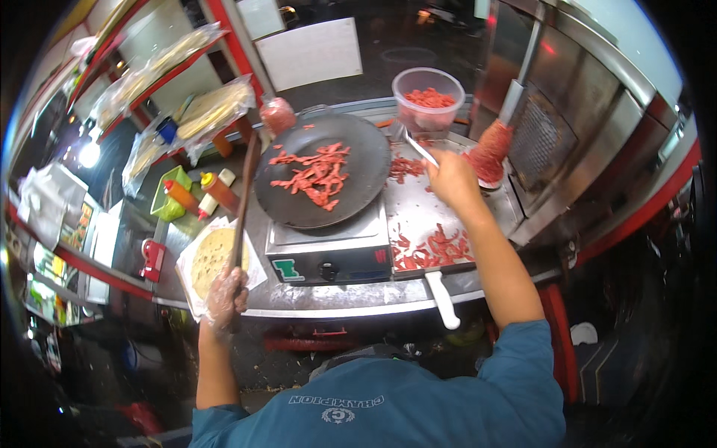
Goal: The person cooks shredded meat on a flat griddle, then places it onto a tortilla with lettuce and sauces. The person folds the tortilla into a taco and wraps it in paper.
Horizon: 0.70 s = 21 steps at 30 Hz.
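Note:
My left hand (pixel 226 298), in a clear plastic glove, is closed around the lower part of a long dark wooden stick (pixel 246 196). This stick runs up along the left side of a black round pan (pixel 276 205) holding strips of reddish meat (pixel 323 175). Beside the hand, a round flatbread (pixel 215 257) lies on white paper. My right hand (pixel 454 178) grips a slim shiny metal utensil (pixel 420 148), its far end down by the shaved meat (pixel 404 169) on a metal tray (pixel 412 212). More meat shavings (pixel 437 249) lie at the tray's near end.
A clear tub (pixel 426 112) of meat stands behind the tray. A meat cone (pixel 493 149) hangs on a spit before the grill (pixel 544 127). A white-handled knife (pixel 442 300) juts over the counter's front edge. Sauce bottles (pixel 218 192) and bagged flatbreads (pixel 213 110) are at left.

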Tool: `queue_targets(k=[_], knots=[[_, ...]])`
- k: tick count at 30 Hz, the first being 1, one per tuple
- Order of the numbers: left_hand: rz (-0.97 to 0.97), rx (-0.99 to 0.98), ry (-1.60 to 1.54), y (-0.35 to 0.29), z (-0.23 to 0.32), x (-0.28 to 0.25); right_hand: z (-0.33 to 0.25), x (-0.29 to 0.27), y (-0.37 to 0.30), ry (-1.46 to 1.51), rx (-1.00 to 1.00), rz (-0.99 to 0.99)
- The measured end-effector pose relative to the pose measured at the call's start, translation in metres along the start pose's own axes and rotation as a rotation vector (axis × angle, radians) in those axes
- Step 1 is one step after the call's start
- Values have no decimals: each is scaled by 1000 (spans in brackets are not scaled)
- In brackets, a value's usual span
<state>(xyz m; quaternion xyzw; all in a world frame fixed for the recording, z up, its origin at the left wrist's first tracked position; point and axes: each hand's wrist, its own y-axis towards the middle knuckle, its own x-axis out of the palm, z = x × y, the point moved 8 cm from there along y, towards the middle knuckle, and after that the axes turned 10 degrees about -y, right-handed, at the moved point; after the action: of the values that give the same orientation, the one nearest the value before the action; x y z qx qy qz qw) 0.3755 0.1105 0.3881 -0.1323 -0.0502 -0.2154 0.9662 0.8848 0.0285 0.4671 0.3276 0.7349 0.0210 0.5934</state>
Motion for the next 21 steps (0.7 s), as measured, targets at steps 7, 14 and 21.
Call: queue_targets(k=[7,14,21], knots=[[-237,-143,-210,-6,-3,39,-115,104,125,843,419,-495],[-141,-77,-193,6,10,-31,-131,78,97,107,-150,-796],[-315,-215,-223,-8,-29,-3,-63,41,30,329,291,-755]])
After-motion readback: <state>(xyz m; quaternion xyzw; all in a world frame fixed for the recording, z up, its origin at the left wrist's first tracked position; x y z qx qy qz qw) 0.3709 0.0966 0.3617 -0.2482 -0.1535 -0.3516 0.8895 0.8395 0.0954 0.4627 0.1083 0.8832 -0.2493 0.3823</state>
